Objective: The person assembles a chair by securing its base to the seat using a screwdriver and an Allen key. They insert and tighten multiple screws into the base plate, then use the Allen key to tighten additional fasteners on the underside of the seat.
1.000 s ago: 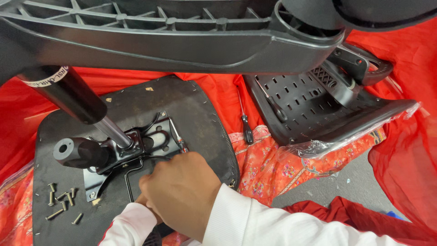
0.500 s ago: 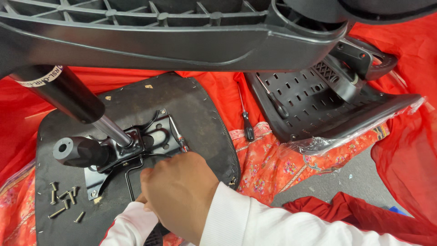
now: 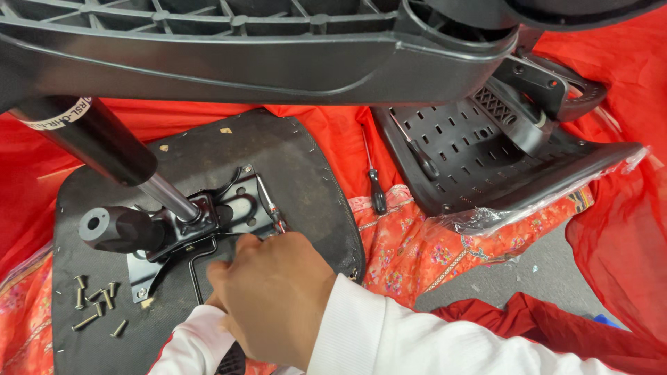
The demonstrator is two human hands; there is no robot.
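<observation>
The right hand (image 3: 274,295) curls over the black steel mounting plate (image 3: 233,208) bolted to the dark upturned seat base (image 3: 292,173); its fingers' grip cannot be told. The left hand is hidden beneath it; loose brass-coloured screws (image 3: 94,298) lie well left of the fingers.

Plain red cloth (image 3: 333,132) lies beside an orange-red floral-patterned fabric (image 3: 424,243). The seat underside (image 3: 208,149), perforated backrest panel (image 3: 479,149) and tilt mechanism (image 3: 208,219) are black. The screws (image 3: 97,302) are dull bronze; the sleeve (image 3: 417,347) is white.
</observation>
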